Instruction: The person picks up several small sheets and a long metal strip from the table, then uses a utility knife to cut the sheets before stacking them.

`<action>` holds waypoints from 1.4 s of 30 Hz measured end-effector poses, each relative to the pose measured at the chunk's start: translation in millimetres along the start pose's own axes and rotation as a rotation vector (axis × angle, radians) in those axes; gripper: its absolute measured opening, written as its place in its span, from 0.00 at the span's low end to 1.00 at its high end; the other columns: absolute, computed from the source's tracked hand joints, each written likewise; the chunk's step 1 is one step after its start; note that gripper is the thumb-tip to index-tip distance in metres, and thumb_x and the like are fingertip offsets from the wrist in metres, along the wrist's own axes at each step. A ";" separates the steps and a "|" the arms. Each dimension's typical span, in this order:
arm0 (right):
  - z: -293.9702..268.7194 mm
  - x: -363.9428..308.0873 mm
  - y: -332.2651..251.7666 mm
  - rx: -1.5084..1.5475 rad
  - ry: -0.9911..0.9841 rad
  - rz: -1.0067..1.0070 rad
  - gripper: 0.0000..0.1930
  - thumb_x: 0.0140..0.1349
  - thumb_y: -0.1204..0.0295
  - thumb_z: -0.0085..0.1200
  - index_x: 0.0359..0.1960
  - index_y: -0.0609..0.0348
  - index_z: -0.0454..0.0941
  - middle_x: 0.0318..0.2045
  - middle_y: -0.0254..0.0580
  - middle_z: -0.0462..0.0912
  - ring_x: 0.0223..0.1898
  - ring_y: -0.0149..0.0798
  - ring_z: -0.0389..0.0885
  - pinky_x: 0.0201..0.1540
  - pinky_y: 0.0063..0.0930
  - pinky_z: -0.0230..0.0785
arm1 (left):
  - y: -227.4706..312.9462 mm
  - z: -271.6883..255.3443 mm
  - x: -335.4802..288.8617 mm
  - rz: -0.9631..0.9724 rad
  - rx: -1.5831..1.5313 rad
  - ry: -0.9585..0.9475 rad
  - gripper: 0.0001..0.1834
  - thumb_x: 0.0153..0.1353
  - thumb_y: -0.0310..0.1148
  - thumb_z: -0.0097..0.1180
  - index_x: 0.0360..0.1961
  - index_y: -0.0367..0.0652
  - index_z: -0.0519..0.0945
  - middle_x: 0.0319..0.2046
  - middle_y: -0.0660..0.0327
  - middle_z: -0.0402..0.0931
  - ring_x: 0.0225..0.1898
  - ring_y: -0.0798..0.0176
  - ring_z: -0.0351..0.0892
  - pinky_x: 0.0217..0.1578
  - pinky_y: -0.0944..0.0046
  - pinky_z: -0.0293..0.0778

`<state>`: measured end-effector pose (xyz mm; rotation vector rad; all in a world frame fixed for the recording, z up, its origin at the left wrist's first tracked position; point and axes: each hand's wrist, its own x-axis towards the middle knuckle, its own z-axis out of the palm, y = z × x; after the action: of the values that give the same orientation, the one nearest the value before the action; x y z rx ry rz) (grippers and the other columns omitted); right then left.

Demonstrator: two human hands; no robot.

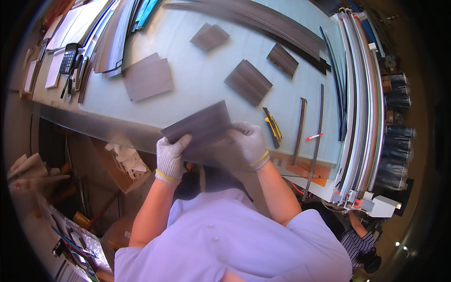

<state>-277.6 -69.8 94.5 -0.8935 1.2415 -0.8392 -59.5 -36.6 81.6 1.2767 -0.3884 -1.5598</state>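
My left hand and my right hand, both in white knitted gloves with yellow cuffs, hold a dark grey rectangular sheet between them. It is tilted above the near edge of the glass-topped table. The left thumb presses on the sheet's near side; the right fingers grip its right end and are partly hidden. Beyond it lie similar cut pieces: a large grey stack, a small stack, a dark square and a smaller dark piece. Right of my right hand rests a yellow-and-black utility knife.
A short dark strip, a long ruler and a red-white marker lie at right, beside a long-railed machine. A calculator sits far left. A scrap box stands below the edge. Another person is at lower right.
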 end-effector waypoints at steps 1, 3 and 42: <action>0.2 3.9 7.5 0.058 0.011 0.030 0.11 0.62 0.78 0.58 0.45 0.72 0.83 0.35 0.42 0.86 0.33 0.30 0.83 0.38 0.21 0.74 | -5.7 -3.3 5.6 -0.085 -0.043 -0.010 0.18 0.58 0.28 0.66 0.50 0.36 0.81 0.42 0.58 0.83 0.38 0.62 0.82 0.42 0.63 0.77; -5.3 16.0 35.5 0.113 0.036 0.086 0.10 0.63 0.77 0.58 0.42 0.72 0.83 0.31 0.41 0.86 0.29 0.31 0.83 0.35 0.23 0.75 | -16.8 -11.7 21.7 -0.219 -0.112 -0.009 0.20 0.57 0.28 0.67 0.51 0.37 0.81 0.44 0.58 0.82 0.39 0.62 0.81 0.42 0.63 0.77; 7.3 71.6 47.3 -0.335 0.107 -0.211 0.19 0.64 0.71 0.61 0.53 0.68 0.79 0.33 0.45 0.85 0.32 0.32 0.83 0.38 0.28 0.77 | -12.9 -38.0 73.5 0.260 0.446 -0.016 0.11 0.61 0.17 0.58 0.44 0.34 0.85 0.44 0.60 0.83 0.48 0.65 0.80 0.52 0.65 0.74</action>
<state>-258.5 -113.7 22.9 -1.2799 1.4237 -0.8675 -25.8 -80.6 18.8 1.4798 -0.9146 -1.3017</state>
